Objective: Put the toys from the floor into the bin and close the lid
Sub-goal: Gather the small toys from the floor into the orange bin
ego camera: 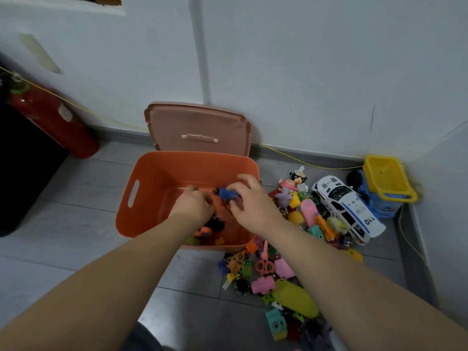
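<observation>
Head view: few toys lie in the bin, right hand clamped on a blue toy, left hand grip unclear, floor pile and lid remain.

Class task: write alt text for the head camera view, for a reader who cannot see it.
Two bare hands reach into an open orange bin; the right hand holds a small blue toy, the left hand is beside it. The pink lid leans on the wall, and toys including a white police car litter the floor.
</observation>
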The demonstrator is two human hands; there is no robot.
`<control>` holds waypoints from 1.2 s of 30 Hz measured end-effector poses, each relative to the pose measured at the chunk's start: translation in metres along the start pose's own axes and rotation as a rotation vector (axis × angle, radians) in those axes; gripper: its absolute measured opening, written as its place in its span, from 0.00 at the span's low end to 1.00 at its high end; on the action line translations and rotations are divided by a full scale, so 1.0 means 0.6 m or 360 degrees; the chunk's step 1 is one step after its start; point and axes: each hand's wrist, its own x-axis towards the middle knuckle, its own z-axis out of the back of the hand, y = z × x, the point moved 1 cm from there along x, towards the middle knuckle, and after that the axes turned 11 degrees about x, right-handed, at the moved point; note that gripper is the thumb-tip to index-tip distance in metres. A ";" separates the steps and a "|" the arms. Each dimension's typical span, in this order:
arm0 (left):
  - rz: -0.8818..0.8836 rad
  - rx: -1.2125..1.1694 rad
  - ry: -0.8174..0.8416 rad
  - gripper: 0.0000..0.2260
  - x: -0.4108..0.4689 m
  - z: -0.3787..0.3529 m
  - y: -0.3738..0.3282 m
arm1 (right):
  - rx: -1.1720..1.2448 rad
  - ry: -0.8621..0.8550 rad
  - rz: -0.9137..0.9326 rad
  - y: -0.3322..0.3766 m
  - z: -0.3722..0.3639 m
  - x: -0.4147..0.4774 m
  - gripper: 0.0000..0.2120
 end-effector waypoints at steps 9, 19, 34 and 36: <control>-0.0332 -0.0230 -0.0274 0.15 -0.018 0.013 -0.084 | -0.0100 -0.0264 -0.0067 -0.051 0.054 -0.049 0.17; -0.0945 -0.0243 -0.0416 0.18 -0.037 -0.023 -0.249 | -0.0319 -0.0193 -0.0394 -0.166 0.118 -0.146 0.29; -0.0872 0.0332 0.0279 0.30 -0.070 -0.231 -0.286 | -0.0542 0.0277 -0.0794 -0.330 0.052 -0.271 0.35; -0.0749 0.0409 0.0347 0.35 -0.070 -0.255 -0.279 | -0.0548 0.0290 -0.0781 -0.341 0.040 -0.273 0.36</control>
